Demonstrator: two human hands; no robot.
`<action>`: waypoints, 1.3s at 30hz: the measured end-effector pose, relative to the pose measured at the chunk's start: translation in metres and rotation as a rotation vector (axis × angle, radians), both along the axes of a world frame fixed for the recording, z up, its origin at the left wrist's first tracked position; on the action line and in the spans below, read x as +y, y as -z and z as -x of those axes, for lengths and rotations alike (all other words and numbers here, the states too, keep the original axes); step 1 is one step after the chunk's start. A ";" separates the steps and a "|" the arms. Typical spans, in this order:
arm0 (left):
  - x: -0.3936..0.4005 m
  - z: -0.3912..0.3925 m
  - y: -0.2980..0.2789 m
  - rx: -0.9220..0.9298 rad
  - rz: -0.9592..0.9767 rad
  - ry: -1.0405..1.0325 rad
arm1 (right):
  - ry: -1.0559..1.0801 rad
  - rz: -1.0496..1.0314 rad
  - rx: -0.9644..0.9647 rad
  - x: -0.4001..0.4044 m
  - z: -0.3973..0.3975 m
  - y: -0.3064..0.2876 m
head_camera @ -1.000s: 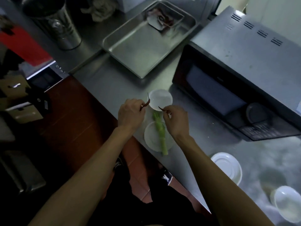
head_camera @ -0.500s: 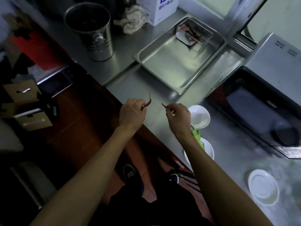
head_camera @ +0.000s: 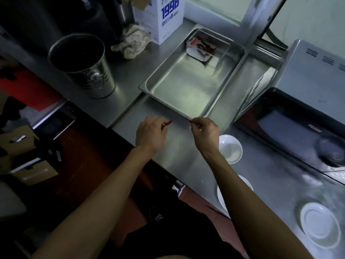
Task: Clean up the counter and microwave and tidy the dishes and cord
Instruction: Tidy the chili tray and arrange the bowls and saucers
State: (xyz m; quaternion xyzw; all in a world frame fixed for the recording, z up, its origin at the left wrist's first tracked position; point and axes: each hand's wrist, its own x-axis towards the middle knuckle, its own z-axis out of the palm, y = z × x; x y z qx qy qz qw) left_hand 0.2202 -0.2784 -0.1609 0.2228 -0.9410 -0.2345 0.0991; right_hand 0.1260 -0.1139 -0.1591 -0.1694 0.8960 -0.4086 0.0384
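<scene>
Over the worktop's [head_camera: 186,156] front edge, left hand [head_camera: 150,136] and right hand [head_camera: 204,132] each pinch a thin red piece [head_camera: 168,123] near the steel tray [head_camera: 188,86].

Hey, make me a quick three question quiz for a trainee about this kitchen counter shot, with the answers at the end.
1. True or false: the steel tray holds a small clear container in its far corner.
2. What does each hand pinch? A) a chopstick B) a small red chili C) a cord
3. Fill in: the crumpled cloth lies between the metal bucket and the white ____.

Key
1. True.
2. B: the left hand and right hand each pinch a small red chili, left, right, just short of the tray's near rim.
3. Box.
</scene>
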 end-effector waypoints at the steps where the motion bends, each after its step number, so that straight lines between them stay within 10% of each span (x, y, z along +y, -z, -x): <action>1: -0.003 0.011 -0.002 0.004 0.016 0.014 | 0.020 0.017 -0.006 -0.003 0.010 0.000; 39: -0.152 0.435 0.007 0.092 -0.058 0.320 | 0.484 0.117 -0.060 -0.168 0.364 0.010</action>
